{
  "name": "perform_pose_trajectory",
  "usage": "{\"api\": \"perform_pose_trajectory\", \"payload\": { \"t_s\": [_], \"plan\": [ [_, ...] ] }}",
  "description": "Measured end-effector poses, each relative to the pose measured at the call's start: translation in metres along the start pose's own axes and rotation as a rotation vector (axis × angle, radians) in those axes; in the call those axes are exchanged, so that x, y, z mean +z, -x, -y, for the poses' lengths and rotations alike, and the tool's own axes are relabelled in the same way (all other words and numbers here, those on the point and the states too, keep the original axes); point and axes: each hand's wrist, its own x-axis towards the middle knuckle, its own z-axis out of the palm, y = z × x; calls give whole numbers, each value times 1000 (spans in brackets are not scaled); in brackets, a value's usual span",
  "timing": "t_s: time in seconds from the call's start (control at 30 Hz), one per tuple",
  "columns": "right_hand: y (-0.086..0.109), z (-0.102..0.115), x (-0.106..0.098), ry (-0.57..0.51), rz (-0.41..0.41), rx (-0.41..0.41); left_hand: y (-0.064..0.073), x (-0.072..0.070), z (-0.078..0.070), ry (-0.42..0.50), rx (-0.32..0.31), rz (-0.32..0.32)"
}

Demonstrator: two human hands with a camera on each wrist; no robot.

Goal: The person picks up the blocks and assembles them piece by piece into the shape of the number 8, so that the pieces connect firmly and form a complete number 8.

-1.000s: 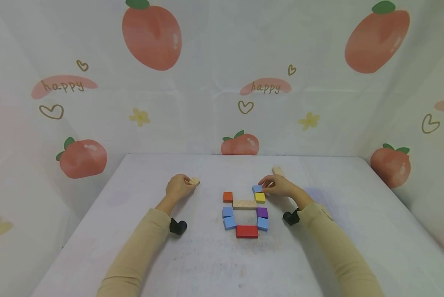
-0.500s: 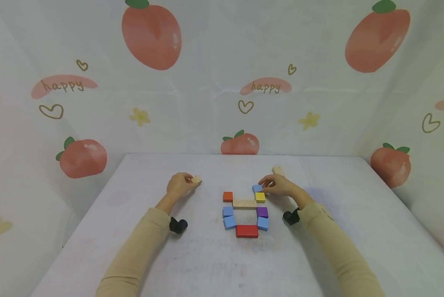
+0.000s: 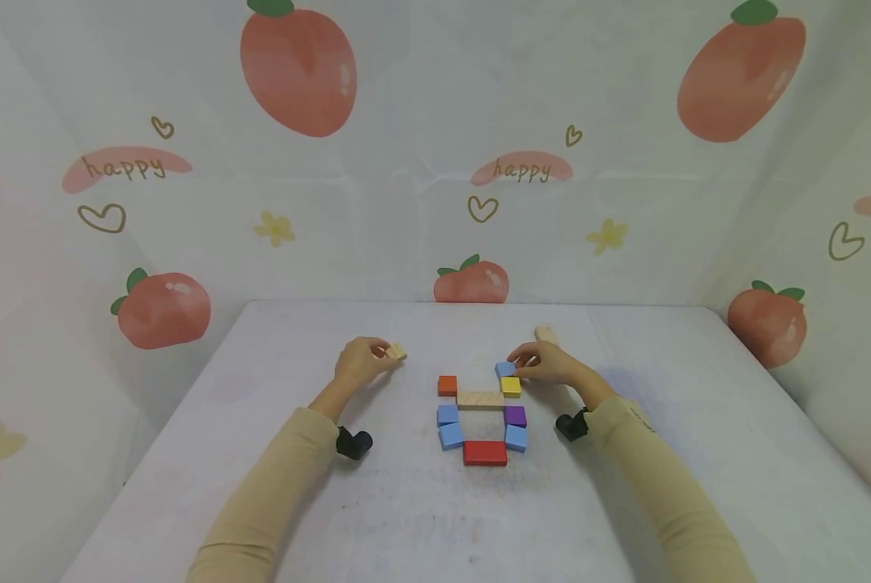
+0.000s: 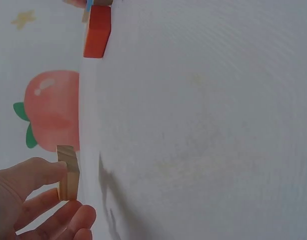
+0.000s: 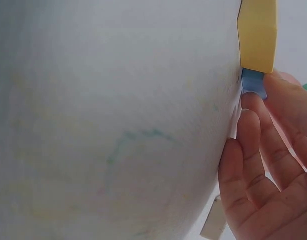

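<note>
My left hand pinches a small plain wooden block between thumb and fingers, held above the table left of the block layout. Behind the yellow block, my right hand grips a blue block that lies on the table. In the right wrist view, the thumb and a finger lie on either side of that blue block, which the yellow one partly hides. An orange block stands across from the yellow one, and a long plain wooden block spans between them.
Nearer me lie two blue blocks on the left, then a purple block and another blue block on the right. A red block closes the front. Another wooden block lies behind my right hand. A patterned cloth hangs behind.
My left hand has moved slightly right and away from me with the wooden block, nearer the layout. My right hand has stayed at the blue block.
</note>
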Motion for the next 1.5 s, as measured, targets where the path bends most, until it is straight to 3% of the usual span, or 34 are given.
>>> {"api": "perform_pose_trajectory", "payload": {
  "t_s": [0.63,1.3,1.5],
  "plan": [
    [1,0,2,-3,2,12,1,10,-14,-10,116,50],
    [1,1,0,-1,-5,-1,-2,27,-30,-58,163,116],
    [2,1,-1,8,-7,-13,-3,32,-33,-79,218,116]
  ]
}}
